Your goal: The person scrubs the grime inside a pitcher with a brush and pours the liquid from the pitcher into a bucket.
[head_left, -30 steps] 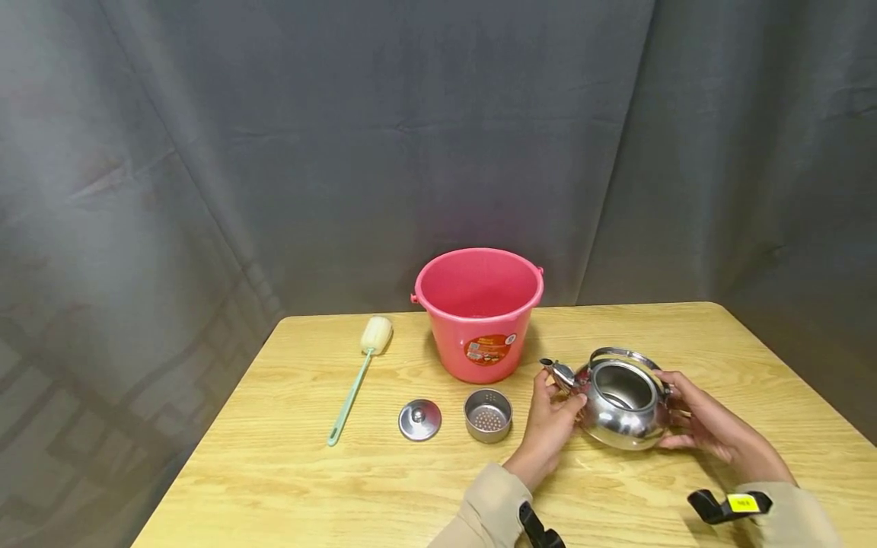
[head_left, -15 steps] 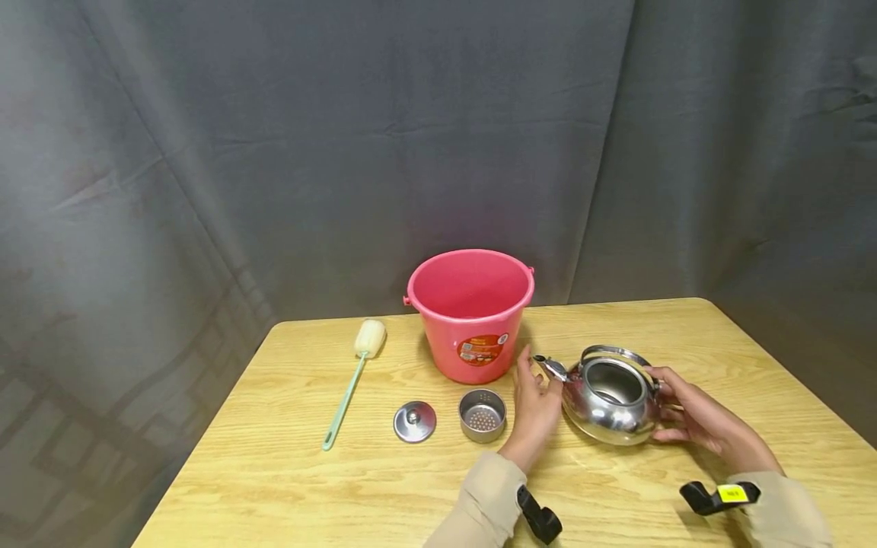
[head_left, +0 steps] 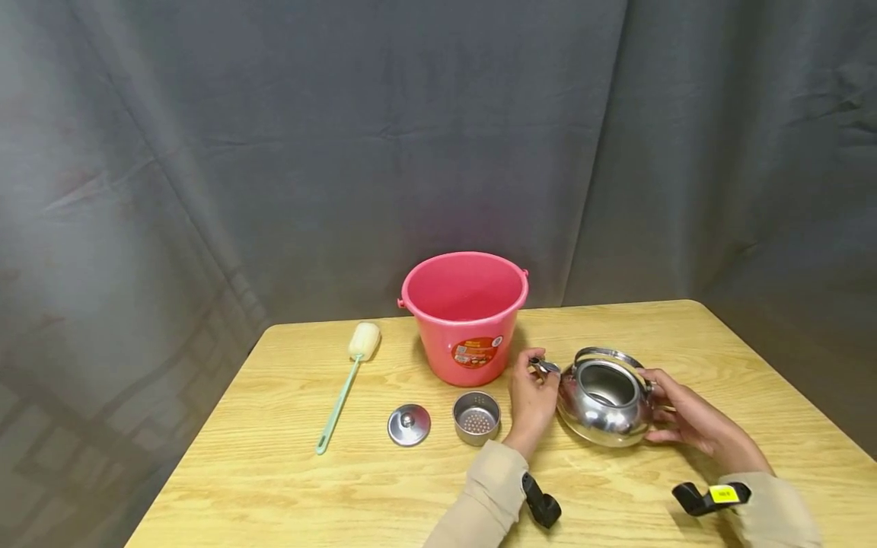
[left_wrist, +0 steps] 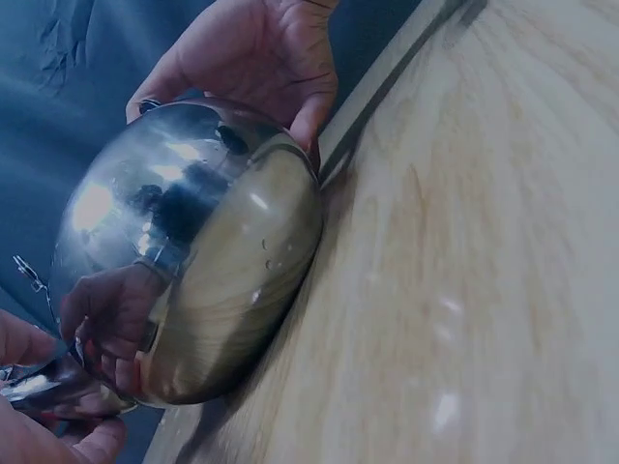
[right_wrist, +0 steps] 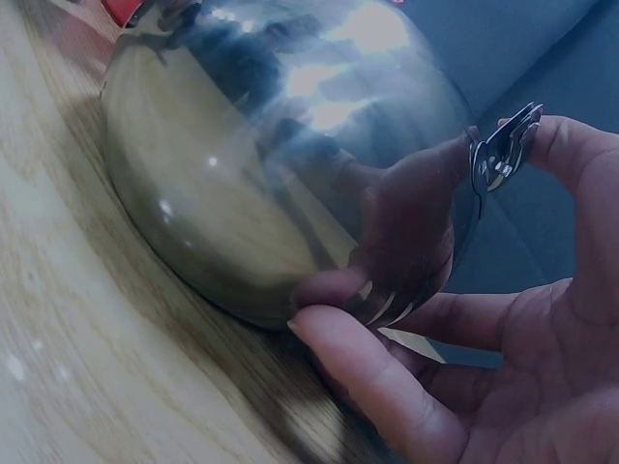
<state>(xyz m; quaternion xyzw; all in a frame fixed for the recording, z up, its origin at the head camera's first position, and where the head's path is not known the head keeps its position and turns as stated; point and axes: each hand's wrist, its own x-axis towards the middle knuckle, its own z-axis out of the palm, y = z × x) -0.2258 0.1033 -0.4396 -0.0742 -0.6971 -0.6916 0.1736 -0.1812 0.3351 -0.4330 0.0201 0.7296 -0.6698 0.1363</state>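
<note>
A shiny steel teapot [head_left: 606,403] with no lid on it is on the right half of the table, its opening facing up and its hoop handle leaning to the back. My left hand [head_left: 533,399] has its fingers round the spout [left_wrist: 68,391], which points left. On the opposite side, my right hand [head_left: 695,422] holds the rounded body, thumb low near the base in the right wrist view and a finger up by the handle's hinge [right_wrist: 503,150]. Whether the base touches the table cannot be told. Left of the hands lie a perforated steel strainer cup [head_left: 476,418] and a round knobbed lid [head_left: 409,425].
A pink bucket [head_left: 438,342] stands behind the strainer, close to the spout. At the left lies a sponge brush [head_left: 365,341] with a long green handle. The wooden table [head_left: 308,502] ends at a grey curtain [head_left: 384,152] behind.
My left hand has shifted from the spout's base to its outer part, its fingers spreading and then curling round it. My right hand keeps its hold. The head view has turned slightly right.
</note>
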